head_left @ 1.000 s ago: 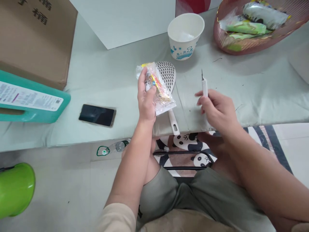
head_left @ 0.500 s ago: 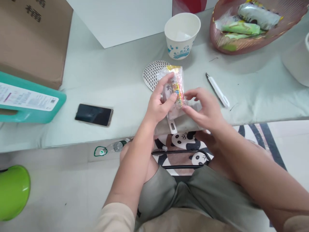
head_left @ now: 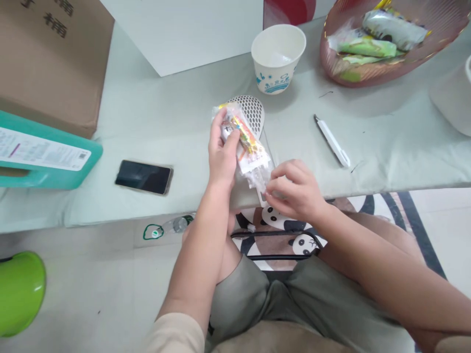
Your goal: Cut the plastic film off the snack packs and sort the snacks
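My left hand (head_left: 223,154) is closed around a clear plastic packet (head_left: 247,139) with colourful printed sachets inside, thumb on top. At the packet's lower end, my right hand (head_left: 292,190) pinches the crinkled plastic between thumb and fingers. Under the packet lies a white perforated scoop (head_left: 250,112), its handle reaching toward the table's front edge and partly hidden. A white paper cup (head_left: 276,61) with blue print stands open just beyond it. To the right rests a white utility knife (head_left: 332,141).
A pink ribbed bowl (head_left: 327,63) of wrapped snacks sits back right. On the left are a phone (head_left: 144,176), a teal jug (head_left: 86,162) and a cardboard box (head_left: 51,73). A plastic bottle (head_left: 176,224) and a green bin (head_left: 22,294) are on the floor.
The packet has moved left and tilted, with its lower end toward my right hand. My right hand has come down and closed on that end. More of the scoop's right side shows.
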Motion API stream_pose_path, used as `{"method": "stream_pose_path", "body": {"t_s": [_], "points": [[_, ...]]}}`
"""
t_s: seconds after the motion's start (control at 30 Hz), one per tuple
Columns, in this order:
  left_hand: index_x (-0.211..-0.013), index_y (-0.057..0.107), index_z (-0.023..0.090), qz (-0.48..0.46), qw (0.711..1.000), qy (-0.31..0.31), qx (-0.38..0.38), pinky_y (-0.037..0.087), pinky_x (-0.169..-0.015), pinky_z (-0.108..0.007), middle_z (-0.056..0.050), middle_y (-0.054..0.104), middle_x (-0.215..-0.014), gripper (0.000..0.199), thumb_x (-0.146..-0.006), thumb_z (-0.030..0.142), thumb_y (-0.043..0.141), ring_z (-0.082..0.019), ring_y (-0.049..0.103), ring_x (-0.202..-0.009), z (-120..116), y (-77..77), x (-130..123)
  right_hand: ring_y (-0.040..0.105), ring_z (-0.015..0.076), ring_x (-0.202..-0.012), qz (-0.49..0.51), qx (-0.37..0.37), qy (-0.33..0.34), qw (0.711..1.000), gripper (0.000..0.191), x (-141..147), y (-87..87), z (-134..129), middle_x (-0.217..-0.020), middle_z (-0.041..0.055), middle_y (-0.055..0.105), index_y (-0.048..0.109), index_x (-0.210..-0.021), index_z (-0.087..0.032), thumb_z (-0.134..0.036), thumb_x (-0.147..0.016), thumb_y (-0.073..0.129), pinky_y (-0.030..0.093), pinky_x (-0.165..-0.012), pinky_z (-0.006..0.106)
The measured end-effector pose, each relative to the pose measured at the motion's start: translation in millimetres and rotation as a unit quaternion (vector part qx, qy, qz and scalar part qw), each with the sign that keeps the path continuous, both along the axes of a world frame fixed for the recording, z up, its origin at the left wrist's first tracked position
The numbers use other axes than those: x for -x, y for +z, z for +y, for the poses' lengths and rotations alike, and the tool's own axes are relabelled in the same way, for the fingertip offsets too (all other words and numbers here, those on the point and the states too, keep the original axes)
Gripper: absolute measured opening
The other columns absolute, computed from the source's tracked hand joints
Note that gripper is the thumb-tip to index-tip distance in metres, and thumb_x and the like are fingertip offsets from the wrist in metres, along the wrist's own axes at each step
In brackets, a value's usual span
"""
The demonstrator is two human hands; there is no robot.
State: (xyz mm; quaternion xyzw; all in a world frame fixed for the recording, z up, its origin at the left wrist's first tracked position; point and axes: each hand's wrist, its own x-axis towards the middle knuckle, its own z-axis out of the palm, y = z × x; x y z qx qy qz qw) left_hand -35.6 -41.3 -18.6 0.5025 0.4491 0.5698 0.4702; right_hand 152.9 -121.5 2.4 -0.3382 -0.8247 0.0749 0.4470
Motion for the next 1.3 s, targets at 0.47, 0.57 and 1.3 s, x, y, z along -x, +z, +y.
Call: {"method": "stream_pose_path", "body": {"t_s": [0.47, 0.57, 1.3], "points": [[-0.155, 0.039, 0.044, 0.022, 0.942, -0.32, 0.097, 0.058, -0.1, -0.055, -0.006, 0.072, -0.121, 0.108, -0.063, 0.046, 0.096, -0.035, 0.07, -0.116, -19.9, 20.6, 5.2, 0.062, 0.0272, -0.098, 0.083, 0.179, -0.11, 0.974, 0.033, -33.4, 10.3, 26.4, -0.105, 0.0101, 0.067, 0.06, -0.104, -0.026, -0.052, -0.085, 0.066, 0.053, -0.082, 0.045], [-0.157, 0.035, 0.044, 0.061, 0.917, -0.376, 0.12, 0.061, -0.093, -0.051, -0.005, 0.072, -0.117, 0.109, -0.066, 0.039, 0.095, -0.029, 0.073, -0.1, -25.7, 23.6, 0.6, 0.064, 0.0276, -0.105, 0.062, 0.208, -0.064, 0.974, 0.034, -35.3, 3.5, 30.2, -0.112, 0.0102, 0.068, 0.064, -0.109, -0.026, -0.05, -0.085, 0.067, 0.055, -0.09, 0.047], [-0.148, 0.043, 0.042, 0.043, 0.922, -0.374, 0.084, 0.065, -0.088, -0.045, -0.005, 0.071, -0.116, 0.095, -0.068, 0.053, 0.091, -0.028, 0.075, -0.099, -19.2, 29.5, 4.2, 0.063, 0.0157, -0.069, 0.346, 0.333, -0.212, 0.851, 0.028, -41.6, -28.3, 52.5, -0.08, 0.0005, 0.058, 0.056, -0.103, -0.026, -0.054, -0.098, 0.051, 0.051, -0.059, 0.029]]}}
